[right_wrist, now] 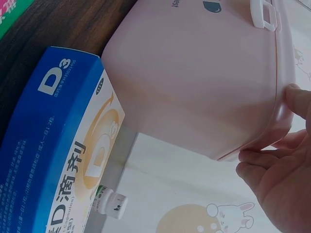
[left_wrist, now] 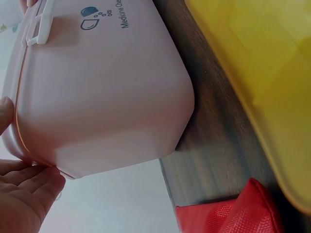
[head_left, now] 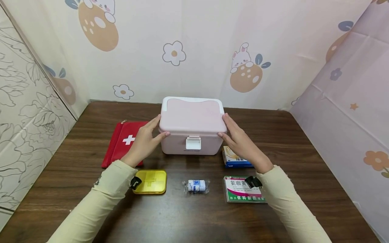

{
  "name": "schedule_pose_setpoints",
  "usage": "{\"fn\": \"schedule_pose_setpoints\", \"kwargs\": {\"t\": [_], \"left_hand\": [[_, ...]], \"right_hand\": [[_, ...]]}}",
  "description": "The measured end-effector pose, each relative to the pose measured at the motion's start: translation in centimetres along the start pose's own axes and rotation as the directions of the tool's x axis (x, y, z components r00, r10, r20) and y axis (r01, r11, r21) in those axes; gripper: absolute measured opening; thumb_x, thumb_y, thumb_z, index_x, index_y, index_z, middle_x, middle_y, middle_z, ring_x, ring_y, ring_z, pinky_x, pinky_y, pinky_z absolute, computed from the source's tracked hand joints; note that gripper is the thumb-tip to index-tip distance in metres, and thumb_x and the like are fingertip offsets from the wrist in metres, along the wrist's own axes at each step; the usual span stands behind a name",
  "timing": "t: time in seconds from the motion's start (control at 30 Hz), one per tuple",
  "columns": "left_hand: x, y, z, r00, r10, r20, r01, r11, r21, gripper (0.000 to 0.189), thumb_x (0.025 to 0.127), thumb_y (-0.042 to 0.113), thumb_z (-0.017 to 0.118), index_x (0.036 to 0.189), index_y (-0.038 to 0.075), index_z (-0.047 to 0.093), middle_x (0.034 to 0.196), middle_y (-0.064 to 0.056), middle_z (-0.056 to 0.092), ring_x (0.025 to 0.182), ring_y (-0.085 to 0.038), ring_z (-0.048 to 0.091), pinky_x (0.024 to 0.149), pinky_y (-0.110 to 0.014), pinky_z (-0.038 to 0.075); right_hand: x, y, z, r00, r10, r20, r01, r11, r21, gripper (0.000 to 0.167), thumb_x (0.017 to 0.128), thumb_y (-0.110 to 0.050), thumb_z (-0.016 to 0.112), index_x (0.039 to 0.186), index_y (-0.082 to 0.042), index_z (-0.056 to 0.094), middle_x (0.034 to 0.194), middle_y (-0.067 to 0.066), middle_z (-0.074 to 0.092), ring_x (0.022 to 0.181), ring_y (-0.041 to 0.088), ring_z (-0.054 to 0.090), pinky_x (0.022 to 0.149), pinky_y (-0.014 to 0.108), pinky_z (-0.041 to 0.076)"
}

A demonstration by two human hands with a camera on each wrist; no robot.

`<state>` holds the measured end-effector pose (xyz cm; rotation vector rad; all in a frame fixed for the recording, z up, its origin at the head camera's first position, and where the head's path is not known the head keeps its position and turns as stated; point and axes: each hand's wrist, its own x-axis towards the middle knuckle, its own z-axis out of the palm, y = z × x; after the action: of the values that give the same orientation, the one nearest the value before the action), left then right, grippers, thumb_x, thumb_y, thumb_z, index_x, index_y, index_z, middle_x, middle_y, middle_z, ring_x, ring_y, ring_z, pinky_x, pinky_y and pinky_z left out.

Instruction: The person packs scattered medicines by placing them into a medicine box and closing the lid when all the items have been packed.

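Observation:
A pale pink medicine chest [head_left: 191, 143] stands at the middle back of the table, its lid [head_left: 192, 116] down on it. At the lid's left end, my left hand [head_left: 144, 141] grips the edge, thumb at the front corner and fingers along the side. My right hand [head_left: 243, 145] holds the opposite end the same way. In the left wrist view, the fingertips [left_wrist: 46, 182] lie under the lid's rim at the seam. The right wrist view has the thumb [right_wrist: 297, 99] on the lid's front corner. A white latch [head_left: 193, 143] sits at the front centre.
A red pouch [head_left: 118, 143] with a white cross lies left of the chest. In front are a yellow case [head_left: 155, 182], a wrapped bandage roll [head_left: 197, 186] and a green-and-white medicine box [head_left: 238, 192]. A blue D3 box [head_left: 234, 160] is at right, with a small white bottle [right_wrist: 114, 204] beyond it.

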<state>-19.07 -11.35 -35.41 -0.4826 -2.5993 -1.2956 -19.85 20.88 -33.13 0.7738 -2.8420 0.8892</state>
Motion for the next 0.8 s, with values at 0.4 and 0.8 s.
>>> {"fn": "schedule_pose_setpoints", "kwargs": {"t": [0.4,0.8], "left_hand": [[0.3,0.4,-0.4,0.999,-0.029,-0.022,0.029,1.000,0.003,0.074,0.085,0.021,0.072,0.146,0.000,0.035,0.147,-0.016,0.039,0.134,-0.031,0.037,0.103,-0.047,0.037],[0.9,0.8,-0.7,0.997,-0.008,-0.077,0.007,1.000,-0.020,0.069,0.084,0.021,0.074,0.141,-0.001,0.043,0.140,-0.017,0.048,0.127,-0.030,0.047,0.101,-0.045,0.041]], "right_hand": [[0.1,-0.2,-0.3,0.999,-0.030,-0.026,0.031,1.000,0.003,0.064,0.100,-0.019,0.049,0.150,0.003,0.016,0.156,0.020,0.009,0.142,0.033,0.013,0.111,0.050,0.021],[0.7,-0.6,-1.2,0.999,0.015,-0.034,-0.014,1.000,0.015,0.059,0.100,-0.022,0.049,0.150,-0.002,0.025,0.156,0.019,0.014,0.141,0.036,0.018,0.109,0.052,0.023]]}}
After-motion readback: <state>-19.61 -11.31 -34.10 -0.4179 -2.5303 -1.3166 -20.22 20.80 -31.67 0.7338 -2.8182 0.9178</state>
